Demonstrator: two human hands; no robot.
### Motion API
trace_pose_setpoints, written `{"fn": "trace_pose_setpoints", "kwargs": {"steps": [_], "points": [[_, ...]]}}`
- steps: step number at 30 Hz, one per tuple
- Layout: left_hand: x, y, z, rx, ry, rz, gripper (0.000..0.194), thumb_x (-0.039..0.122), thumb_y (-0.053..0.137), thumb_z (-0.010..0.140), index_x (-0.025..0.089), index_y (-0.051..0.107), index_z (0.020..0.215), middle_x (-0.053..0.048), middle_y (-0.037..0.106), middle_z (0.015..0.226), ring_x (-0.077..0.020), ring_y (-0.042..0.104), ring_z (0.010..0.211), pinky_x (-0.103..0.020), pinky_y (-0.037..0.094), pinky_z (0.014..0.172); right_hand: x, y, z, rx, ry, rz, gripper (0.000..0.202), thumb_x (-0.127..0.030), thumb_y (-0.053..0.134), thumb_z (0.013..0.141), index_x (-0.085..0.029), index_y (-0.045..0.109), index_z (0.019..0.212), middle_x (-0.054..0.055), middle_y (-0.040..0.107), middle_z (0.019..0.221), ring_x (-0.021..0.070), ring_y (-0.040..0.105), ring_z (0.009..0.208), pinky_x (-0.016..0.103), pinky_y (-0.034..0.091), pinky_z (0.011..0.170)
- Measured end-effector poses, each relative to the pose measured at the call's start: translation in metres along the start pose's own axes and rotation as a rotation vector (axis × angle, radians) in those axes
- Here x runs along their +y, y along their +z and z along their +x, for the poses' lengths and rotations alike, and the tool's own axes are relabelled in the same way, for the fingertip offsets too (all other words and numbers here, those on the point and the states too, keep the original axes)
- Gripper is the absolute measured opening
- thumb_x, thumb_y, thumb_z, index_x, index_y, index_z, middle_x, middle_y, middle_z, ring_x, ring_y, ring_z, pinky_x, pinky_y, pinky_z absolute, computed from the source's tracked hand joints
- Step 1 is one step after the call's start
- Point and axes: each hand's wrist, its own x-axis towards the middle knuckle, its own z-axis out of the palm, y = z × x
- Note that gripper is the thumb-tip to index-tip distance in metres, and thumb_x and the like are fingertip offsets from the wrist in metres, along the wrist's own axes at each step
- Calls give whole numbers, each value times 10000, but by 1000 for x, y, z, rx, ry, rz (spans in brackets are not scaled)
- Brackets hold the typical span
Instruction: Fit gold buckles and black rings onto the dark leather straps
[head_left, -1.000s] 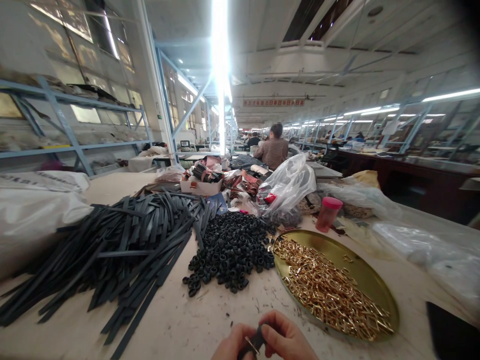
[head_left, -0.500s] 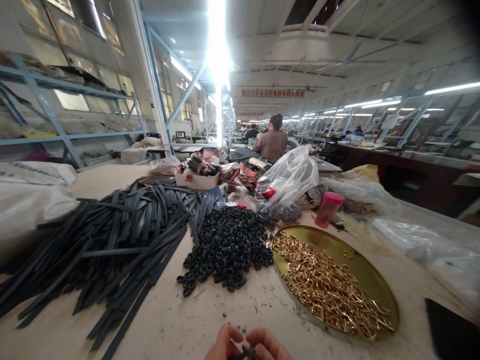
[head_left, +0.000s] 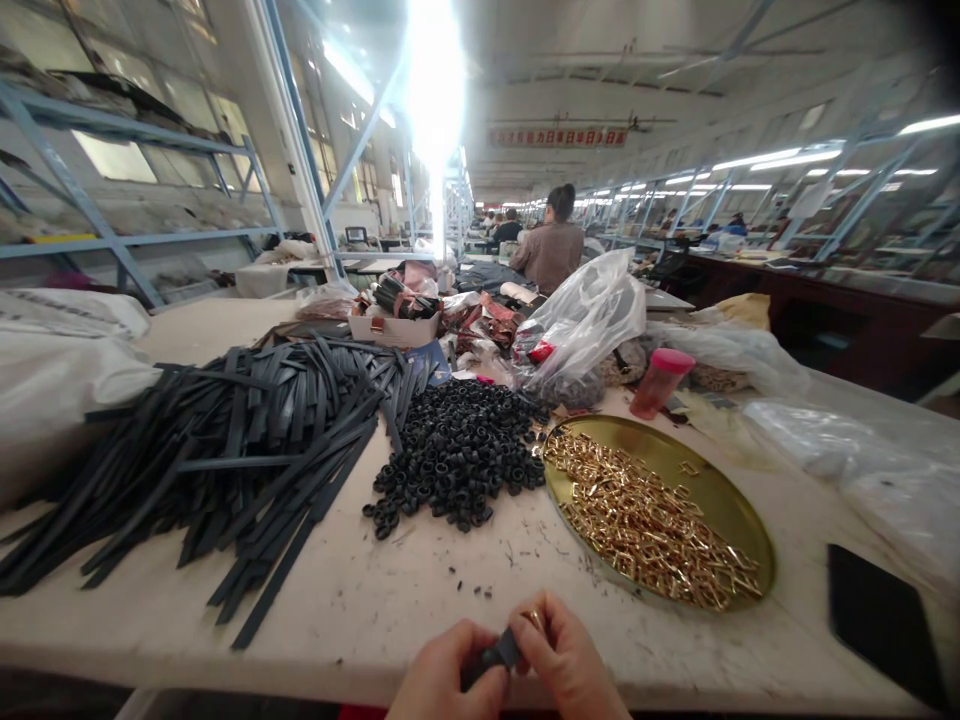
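Observation:
At the table's front edge, my left hand [head_left: 450, 668] is closed round a dark strap [head_left: 501, 655], one end of which sticks out toward the other hand. My right hand [head_left: 564, 650] pinches a small gold buckle [head_left: 533, 620] close against that strap end; fingers partly cover both pieces. Beyond the hands lies a heap of small black loops [head_left: 465, 450]. To its right, a round gold tray [head_left: 720, 450] holds a pile of gold buckles [head_left: 652, 520]. A big pile of long black straps [head_left: 277, 430] spreads out on the left.
Behind the tray stands a pink-lidded jar [head_left: 661, 385], with a clear plastic bag [head_left: 589, 325] beside it. A flat black object [head_left: 885, 615] lies at the right. White sacking [head_left: 67, 390] sits at the far left. Farther back, a person [head_left: 551, 245] faces away.
Both hands have come farther into view, with the strap and the gold buckle now visible between them. The camera view has tilted down slightly.

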Motion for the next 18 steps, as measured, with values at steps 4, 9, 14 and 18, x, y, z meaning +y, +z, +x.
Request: {"fn": "trace_pose_setpoints", "kwargs": {"steps": [4, 9, 14, 18], "points": [[6, 4, -9, -110, 1, -233, 337, 267, 527, 672, 100, 575, 960, 1, 597, 666, -113, 539, 568, -217, 382, 559, -11, -6, -12, 99, -150, -328, 216, -412, 534, 746, -211, 480, 802, -54, 473, 585, 130, 455, 535, 242, 350, 523], [0, 11, -16, -168, -71, -322, 330, 162, 522, 619, 112, 590, 938, 5, 611, 669, -99, 563, 559, -217, 423, 563, -17, -12, -30, -257, -142, -415, 159, -339, 427, 833, -203, 485, 775, -55, 481, 567, 119, 460, 536, 228, 351, 514], [1, 13, -24, -216, -60, -352, 355, 131, 507, 635, 113, 584, 981, -24, 639, 728, -123, 609, 658, -219, 441, 605, -13, -10, -41, -203, -185, -478, 206, -369, 390, 864, -205, 463, 763, -50, 450, 608, 116, 427, 566, 230, 340, 533], [-1, 13, -27, -191, -86, -377, 361, 151, 510, 659, 110, 579, 1010, -28, 640, 731, -120, 607, 647, -223, 439, 607, -5, -6, -45, -189, -185, -425, 254, -419, 350, 871, -209, 438, 757, -57, 401, 587, 115, 394, 541, 229, 317, 508]]}}
